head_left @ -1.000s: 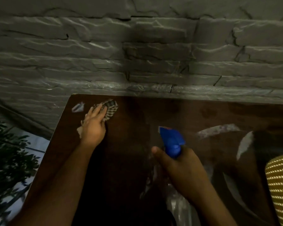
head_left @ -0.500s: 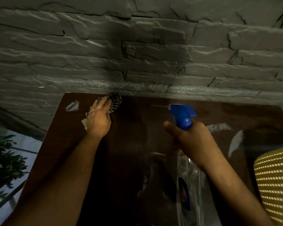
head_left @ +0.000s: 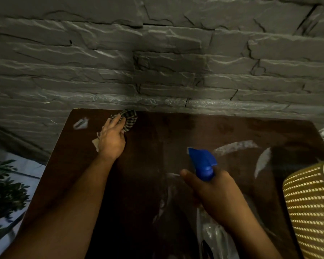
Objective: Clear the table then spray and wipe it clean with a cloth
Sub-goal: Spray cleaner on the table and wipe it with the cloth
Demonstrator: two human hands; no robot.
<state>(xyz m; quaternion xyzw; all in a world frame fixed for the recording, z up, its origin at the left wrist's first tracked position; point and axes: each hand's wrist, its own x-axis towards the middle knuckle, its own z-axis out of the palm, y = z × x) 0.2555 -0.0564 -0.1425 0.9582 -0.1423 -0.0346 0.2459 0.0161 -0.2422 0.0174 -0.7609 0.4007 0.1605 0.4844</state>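
A dark brown glossy table (head_left: 142, 184) stands against a grey stone wall. My left hand (head_left: 111, 141) lies on a checked cloth (head_left: 128, 118) at the table's far left corner, fingers spread over it and pressing it to the surface. My right hand (head_left: 213, 191) grips a clear spray bottle (head_left: 215, 238) with a blue trigger head (head_left: 202, 163), held above the table's middle with the nozzle pointing toward the far left. The bottle's lower part runs out of the frame's bottom edge.
A yellow woven basket (head_left: 310, 206) sits at the right edge. A grey stone wall (head_left: 157, 62) backs the table. A leafy plant (head_left: 4, 189) stands on the pale floor to the left. Pale reflections streak the tabletop at right.
My right hand with the spray bottle has come back toward me and lower, after reaching forward half a second ago. My left hand has slid the cloth toward the far edge.
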